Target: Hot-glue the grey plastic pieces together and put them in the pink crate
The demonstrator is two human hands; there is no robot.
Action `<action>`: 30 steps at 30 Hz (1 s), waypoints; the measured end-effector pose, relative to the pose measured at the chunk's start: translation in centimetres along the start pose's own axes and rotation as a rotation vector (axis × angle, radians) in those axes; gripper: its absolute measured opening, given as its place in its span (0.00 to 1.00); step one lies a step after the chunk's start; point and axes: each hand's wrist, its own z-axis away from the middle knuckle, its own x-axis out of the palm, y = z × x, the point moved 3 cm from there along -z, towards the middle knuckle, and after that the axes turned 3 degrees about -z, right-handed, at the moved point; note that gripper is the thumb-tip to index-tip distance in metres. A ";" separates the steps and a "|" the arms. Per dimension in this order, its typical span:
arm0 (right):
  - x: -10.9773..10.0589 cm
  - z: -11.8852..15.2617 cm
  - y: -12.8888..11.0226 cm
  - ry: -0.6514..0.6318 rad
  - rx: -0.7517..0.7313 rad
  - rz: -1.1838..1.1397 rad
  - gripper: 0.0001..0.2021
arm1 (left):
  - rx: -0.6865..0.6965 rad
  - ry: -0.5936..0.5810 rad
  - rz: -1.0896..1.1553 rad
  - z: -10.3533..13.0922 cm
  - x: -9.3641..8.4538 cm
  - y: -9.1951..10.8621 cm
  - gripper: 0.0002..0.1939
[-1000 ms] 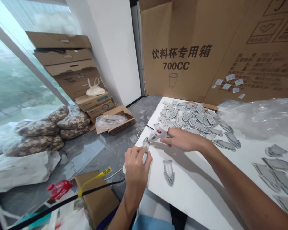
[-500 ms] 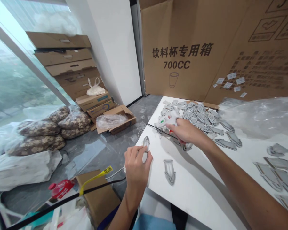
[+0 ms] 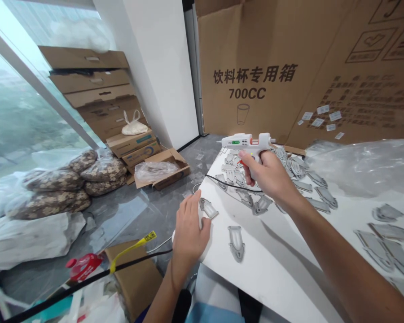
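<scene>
My right hand (image 3: 264,172) is wrapped round the handle of a white hot glue gun (image 3: 245,142). The gun is held level above the table, its nozzle pointing left and a finger by the red trigger. At the table's left edge, my left hand (image 3: 191,226) is open, fingers stretched out and thumb apart. Just beside it a grey shield-shaped frame piece (image 3: 209,209) lies tilted on the white table (image 3: 256,278). A similar grey piece (image 3: 236,243) rests flat nearer to me. A pile of such pieces (image 3: 235,175) spreads out behind and beneath the glue gun.
A black cord (image 3: 222,181) runs over the table's left edge. Clear plastic sheeting (image 3: 363,166) and more grey pieces (image 3: 384,244) lie at the right. A large cardboard sheet (image 3: 256,45) stands behind. On the floor at left are an open box (image 3: 171,177) and patterned bags (image 3: 57,197).
My right hand has lifted the glue gun and levelled it, nozzle to the left. My left hand's fingers have straightened off the small grey piece, which has turned on the table.
</scene>
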 end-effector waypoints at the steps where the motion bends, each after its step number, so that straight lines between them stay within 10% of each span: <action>1: 0.0 0.0 0.0 -0.005 -0.013 0.000 0.21 | 0.001 -0.012 -0.008 0.0 0.1 -0.1 0.35; 10: -0.1 -0.2 0.2 -0.114 -0.100 0.094 0.22 | -0.068 0.037 -0.059 0.1 -0.2 0.8 0.26; 22: 1.7 0.6 1.6 -0.636 -0.220 0.520 0.19 | 0.059 0.095 -0.150 0.4 0.2 1.0 0.15; 30: 2.3 0.4 2.7 -0.687 -0.219 0.577 0.14 | 0.058 0.087 -0.160 0.4 0.2 1.1 0.16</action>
